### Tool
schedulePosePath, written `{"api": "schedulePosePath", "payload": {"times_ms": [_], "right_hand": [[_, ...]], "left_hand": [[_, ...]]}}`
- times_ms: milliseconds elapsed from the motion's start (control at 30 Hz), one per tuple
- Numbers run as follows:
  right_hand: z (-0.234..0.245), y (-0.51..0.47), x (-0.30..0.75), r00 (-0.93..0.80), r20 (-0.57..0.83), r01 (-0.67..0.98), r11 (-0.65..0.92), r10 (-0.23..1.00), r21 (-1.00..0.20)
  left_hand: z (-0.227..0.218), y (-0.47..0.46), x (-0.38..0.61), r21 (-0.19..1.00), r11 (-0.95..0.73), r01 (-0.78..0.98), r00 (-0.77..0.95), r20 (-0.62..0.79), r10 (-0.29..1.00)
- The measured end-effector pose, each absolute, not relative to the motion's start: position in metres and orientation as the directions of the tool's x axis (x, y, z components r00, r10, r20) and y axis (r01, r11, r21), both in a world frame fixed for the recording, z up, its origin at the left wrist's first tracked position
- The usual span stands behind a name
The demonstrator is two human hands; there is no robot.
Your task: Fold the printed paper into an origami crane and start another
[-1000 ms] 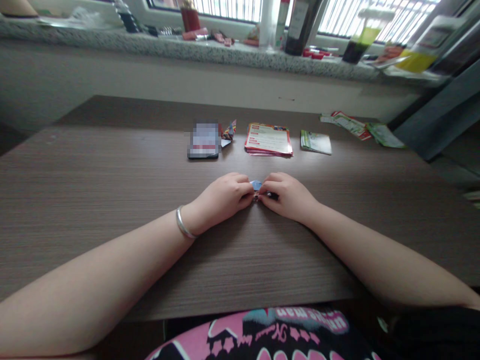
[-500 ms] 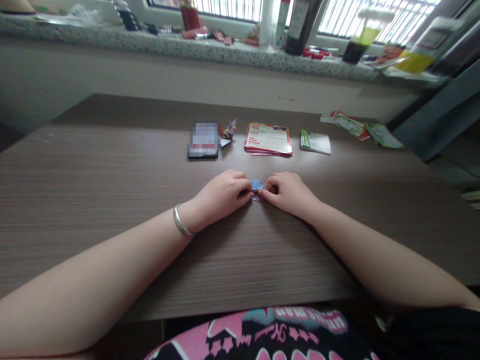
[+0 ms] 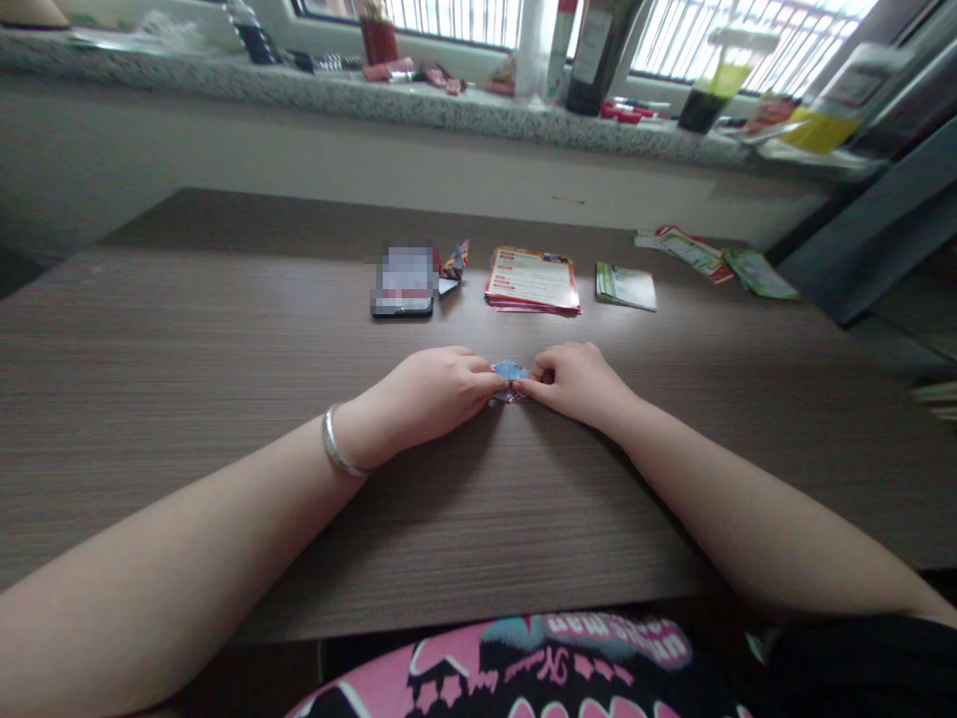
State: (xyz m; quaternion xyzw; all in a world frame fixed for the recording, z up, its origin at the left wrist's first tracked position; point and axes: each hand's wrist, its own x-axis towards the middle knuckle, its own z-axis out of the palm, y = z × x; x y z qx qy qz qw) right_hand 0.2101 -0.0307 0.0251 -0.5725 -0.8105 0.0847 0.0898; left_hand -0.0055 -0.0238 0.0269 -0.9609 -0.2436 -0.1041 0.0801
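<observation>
On the brown table, between my two hands, lies a small piece of folded paper (image 3: 511,370), blue on top with pink and white printed bits at its lower edge. My left hand (image 3: 441,394), with a silver bangle at the wrist, has its fingers closed together over the paper's left side; its thumb is mostly hidden. From the other side my right hand (image 3: 574,384) pinches the right edge between thumb and curled index finger. Both hands rest low at the tabletop, their fingertips almost meeting over the paper.
Behind the hands lie a phone-like device (image 3: 404,282) with a blurred screen, a folded colourful paper figure (image 3: 455,264), a stack of printed cards (image 3: 532,281) and a small green-white stack (image 3: 626,287). Loose cards (image 3: 695,253) lie back right. Bottles and clutter line the windowsill (image 3: 449,110).
My left hand has shifted slightly, its fingers now straighter and reaching further over the paper. More of the blue paper shows. My right hand keeps its pinch almost unmoved.
</observation>
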Motion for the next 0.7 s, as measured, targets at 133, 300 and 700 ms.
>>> {"api": "schedulePosePath", "payload": {"times_ms": [133, 300, 700], "right_hand": [[0.0247, -0.0300, 0.2105, -0.328, 0.042, 0.913, 0.328, 0.944, -0.242], [0.0232, -0.0290, 0.2105, -0.329, 0.043, 0.915, 0.330, 0.943, -0.232], [0.0225, -0.0285, 0.2097, -0.331, 0.050, 0.922, 0.334, 0.942, -0.195]], "left_hand": [[0.0300, -0.0248, -0.0074, -0.181, -0.863, 0.472, 0.872, 0.244, 0.425], [0.0338, -0.0277, -0.0083, -0.195, -0.874, 0.444, 0.893, 0.173, 0.415], [0.0306, -0.0285, -0.0075, -0.195, -0.850, 0.489, 0.872, 0.130, 0.471]]}}
